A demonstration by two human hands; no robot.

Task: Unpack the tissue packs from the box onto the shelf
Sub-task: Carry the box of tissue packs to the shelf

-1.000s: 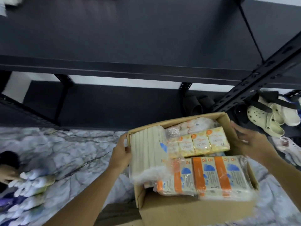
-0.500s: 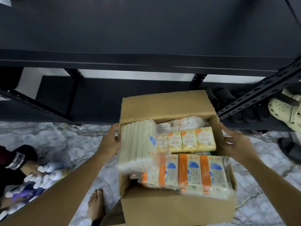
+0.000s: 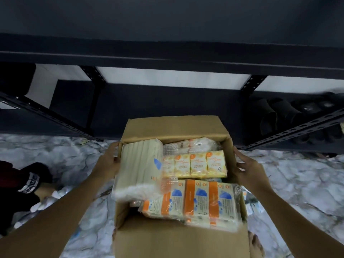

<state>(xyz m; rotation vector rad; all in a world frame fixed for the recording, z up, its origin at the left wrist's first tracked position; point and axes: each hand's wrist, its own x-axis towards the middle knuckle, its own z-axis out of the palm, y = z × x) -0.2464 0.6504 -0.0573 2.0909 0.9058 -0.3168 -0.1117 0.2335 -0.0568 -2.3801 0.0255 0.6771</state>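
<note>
Head view shows the tissue packs [image 3: 202,200] all inside the open cardboard box [image 3: 167,243], held above the marbled floor [image 3: 297,183] before the dark shelf [image 3: 167,53]. Left hand [image 3: 108,162] and right hand [image 3: 245,167] clasp opposite walls. Best to keep it level and set it down, since the near packs sit high against the rim.

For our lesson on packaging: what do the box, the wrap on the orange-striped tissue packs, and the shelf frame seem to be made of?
Box: likely brown cardboard, matt, with creased flaps.
Orange-striped tissue packs: wrap looks like thin clear plastic film, glossy and wrinkled.
Shelf frame: probably dark painted metal, with punched holes along the angled bars.
</note>
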